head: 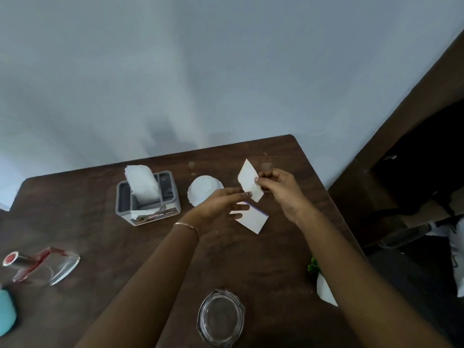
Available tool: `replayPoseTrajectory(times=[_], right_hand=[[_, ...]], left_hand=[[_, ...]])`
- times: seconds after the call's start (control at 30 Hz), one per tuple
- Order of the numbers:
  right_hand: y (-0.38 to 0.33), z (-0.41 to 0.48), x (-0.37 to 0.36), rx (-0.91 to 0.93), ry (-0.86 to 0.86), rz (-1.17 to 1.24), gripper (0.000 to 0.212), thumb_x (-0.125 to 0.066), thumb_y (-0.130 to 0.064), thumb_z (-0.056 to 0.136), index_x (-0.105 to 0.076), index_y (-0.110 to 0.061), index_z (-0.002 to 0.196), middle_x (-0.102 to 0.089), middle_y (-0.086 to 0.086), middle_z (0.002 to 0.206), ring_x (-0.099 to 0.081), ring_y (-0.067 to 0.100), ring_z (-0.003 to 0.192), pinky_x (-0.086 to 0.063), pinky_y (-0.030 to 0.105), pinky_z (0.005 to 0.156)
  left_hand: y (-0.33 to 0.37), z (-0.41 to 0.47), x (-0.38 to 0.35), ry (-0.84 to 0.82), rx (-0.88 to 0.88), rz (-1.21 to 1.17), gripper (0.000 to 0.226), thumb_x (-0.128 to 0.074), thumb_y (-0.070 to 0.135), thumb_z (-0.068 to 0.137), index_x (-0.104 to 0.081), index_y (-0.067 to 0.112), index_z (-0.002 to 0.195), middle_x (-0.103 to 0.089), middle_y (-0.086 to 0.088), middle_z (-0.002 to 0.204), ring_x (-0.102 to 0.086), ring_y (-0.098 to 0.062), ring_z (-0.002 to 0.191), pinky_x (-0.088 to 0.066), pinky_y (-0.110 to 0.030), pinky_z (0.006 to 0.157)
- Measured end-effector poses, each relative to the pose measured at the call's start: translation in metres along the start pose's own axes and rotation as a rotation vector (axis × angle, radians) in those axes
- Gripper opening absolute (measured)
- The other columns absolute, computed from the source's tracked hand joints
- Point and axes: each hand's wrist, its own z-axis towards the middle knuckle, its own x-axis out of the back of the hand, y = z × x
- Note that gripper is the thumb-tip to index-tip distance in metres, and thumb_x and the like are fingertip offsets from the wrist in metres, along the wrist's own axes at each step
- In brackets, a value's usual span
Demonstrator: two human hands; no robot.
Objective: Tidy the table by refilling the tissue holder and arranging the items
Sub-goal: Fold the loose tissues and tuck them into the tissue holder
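A grey tissue holder (148,202) stands on the brown table (100,237) at the back left, with white tissues (143,187) upright in its middle slot. My right hand (278,187) pinches a folded white tissue (249,180) above the table's back right. My left hand (226,202) reaches to that tissue's lower edge, fingertips touching it. Under the hands lies a flat tissue pack (253,218) with a purple stripe.
A white upturned bowl (203,189) sits between the holder and my hands. A clear glass dish (221,317) is near the front edge. At the left lie a clear glass bottle with a red cap (37,264) and a teal object (6,310). A small green plant in a white pot (319,277) stands at the right edge.
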Motion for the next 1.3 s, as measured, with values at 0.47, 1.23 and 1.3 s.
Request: replayPoseTrajectory(times=[0.47, 1.23, 1.3], right_hand=[[-0.038, -0.017, -0.136, 0.102, -0.452, -0.236, 0.022, -0.067, -0.024, 0.087, -0.064, -0.010, 0.104, -0.069, 0.000, 0.096, -0.066, 0.009, 0.086, -0.054, 0.015, 0.061], [0.000, 0.043, -0.217, 0.495, -0.435, -1.067, 0.034, -0.070, -0.022, 0.083, -0.065, -0.017, 0.116, -0.067, 0.003, 0.119, -0.064, 0.024, 0.103, -0.052, 0.033, 0.080], [0.002, 0.043, -0.220, 0.525, -0.417, -1.105, 0.032, -0.072, -0.021, 0.081, -0.067, -0.015, 0.112, -0.066, 0.005, 0.122, -0.063, 0.026, 0.103, -0.055, 0.035, 0.083]], left_hand=[[0.000, -0.112, 0.106, 0.634, -0.286, -0.102, 0.016, -0.069, 0.021, 0.084, -0.067, 0.008, 0.092, -0.062, -0.002, 0.070, -0.057, -0.005, 0.051, -0.038, -0.017, 0.042], [-0.010, -0.100, 0.195, 0.680, -0.272, 0.100, 0.016, -0.067, 0.006, 0.084, -0.055, 0.004, 0.074, -0.061, -0.009, 0.074, -0.064, -0.015, 0.071, -0.056, -0.017, 0.057], [-0.010, -0.099, 0.199, 0.659, -0.273, 0.095, 0.005, -0.068, 0.007, 0.084, -0.065, 0.004, 0.085, -0.067, -0.013, 0.085, -0.066, -0.018, 0.076, -0.055, -0.017, 0.058]])
